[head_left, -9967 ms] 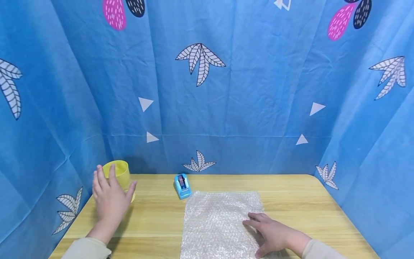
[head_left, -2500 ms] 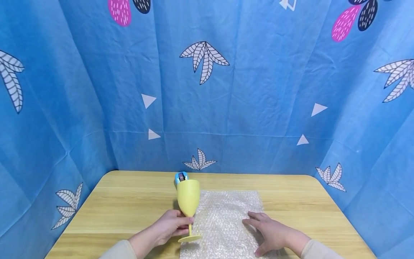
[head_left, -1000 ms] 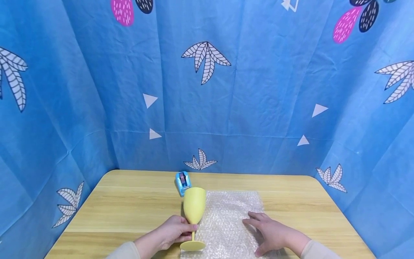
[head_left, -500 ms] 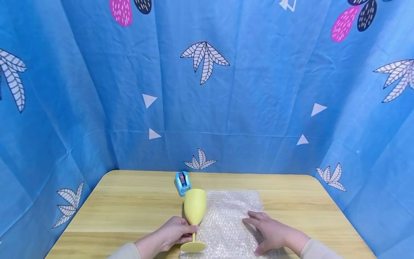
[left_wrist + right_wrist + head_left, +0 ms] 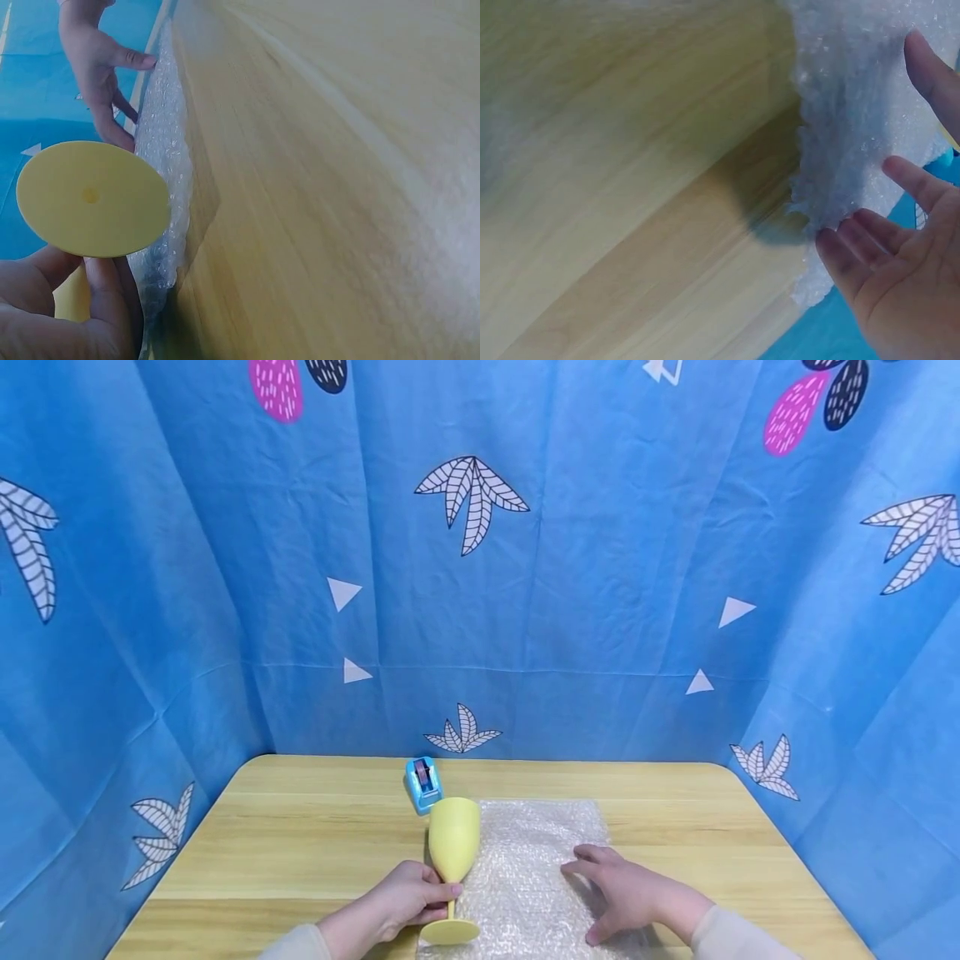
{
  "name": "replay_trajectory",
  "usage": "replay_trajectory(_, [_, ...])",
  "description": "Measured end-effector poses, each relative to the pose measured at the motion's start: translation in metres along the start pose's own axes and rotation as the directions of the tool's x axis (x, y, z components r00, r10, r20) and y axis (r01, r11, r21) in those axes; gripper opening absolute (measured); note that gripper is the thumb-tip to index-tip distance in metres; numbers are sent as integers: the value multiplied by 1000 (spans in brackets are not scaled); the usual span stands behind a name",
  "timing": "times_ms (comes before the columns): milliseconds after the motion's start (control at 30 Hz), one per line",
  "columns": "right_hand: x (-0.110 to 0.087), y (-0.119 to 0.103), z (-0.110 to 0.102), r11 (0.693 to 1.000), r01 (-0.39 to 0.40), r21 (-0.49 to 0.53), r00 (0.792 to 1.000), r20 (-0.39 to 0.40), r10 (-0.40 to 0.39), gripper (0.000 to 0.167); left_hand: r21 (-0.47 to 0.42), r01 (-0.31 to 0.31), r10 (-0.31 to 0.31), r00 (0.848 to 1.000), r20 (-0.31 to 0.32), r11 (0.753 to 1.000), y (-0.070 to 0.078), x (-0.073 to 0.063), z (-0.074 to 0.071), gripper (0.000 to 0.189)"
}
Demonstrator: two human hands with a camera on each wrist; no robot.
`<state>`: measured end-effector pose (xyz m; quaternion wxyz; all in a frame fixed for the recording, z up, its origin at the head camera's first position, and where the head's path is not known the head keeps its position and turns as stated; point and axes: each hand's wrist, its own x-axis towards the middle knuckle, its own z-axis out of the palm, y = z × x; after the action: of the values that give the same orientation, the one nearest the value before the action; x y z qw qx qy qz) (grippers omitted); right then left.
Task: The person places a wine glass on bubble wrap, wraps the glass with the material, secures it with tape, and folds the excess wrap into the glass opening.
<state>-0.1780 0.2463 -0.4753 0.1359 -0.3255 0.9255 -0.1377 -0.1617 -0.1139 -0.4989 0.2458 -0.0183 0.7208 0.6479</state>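
A yellow goblet (image 5: 453, 839) lies tipped back at the left edge of the bubble wrap (image 5: 525, 893), its bowl pointing away from me and its round foot towards me. My left hand (image 5: 405, 895) pinches its stem just below the bowl. In the left wrist view the flat underside of the goblet's foot (image 5: 94, 199) faces the camera and hides part of the fingers. Whether the goblet touches the wrap is unclear. My right hand (image 5: 630, 893), fingers spread, rests at the right side of the sheet; the right wrist view shows fingertips (image 5: 847, 225) near its edge.
A small blue tape dispenser (image 5: 424, 785) stands just beyond the goblet's bowl. The wooden table (image 5: 315, 827) has a rounded back edge, and a blue patterned curtain (image 5: 480, 610) encloses it behind and at both sides.
From the table's far left, the goblet has been picked up by my left hand and brought right, to the bubble wrap's edge. Over the last half second it barely shifts. The right hand stays put.
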Motion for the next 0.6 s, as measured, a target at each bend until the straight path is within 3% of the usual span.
replay_trajectory(133, [7,-8,6,999,-6,-41,990,-143,0,58,3,0,0,1000,-9,1000,0,0,1,19])
replay_trajectory(300, [20,-20,12,991,-87,-99,951,-305,53,28,13,-3,3,1000,-16,1000,-1,1,2,20])
replay_trajectory(400, [29,-27,12,980,-161,-118,934,-339,112,22,12,-1,1,1000,-15,1000,-1,1,3,21])
replay_trajectory(600, [47,-39,7,952,-305,-5,897,-337,285,12,9,3,-2,1000,-16,1000,1,0,3,21])
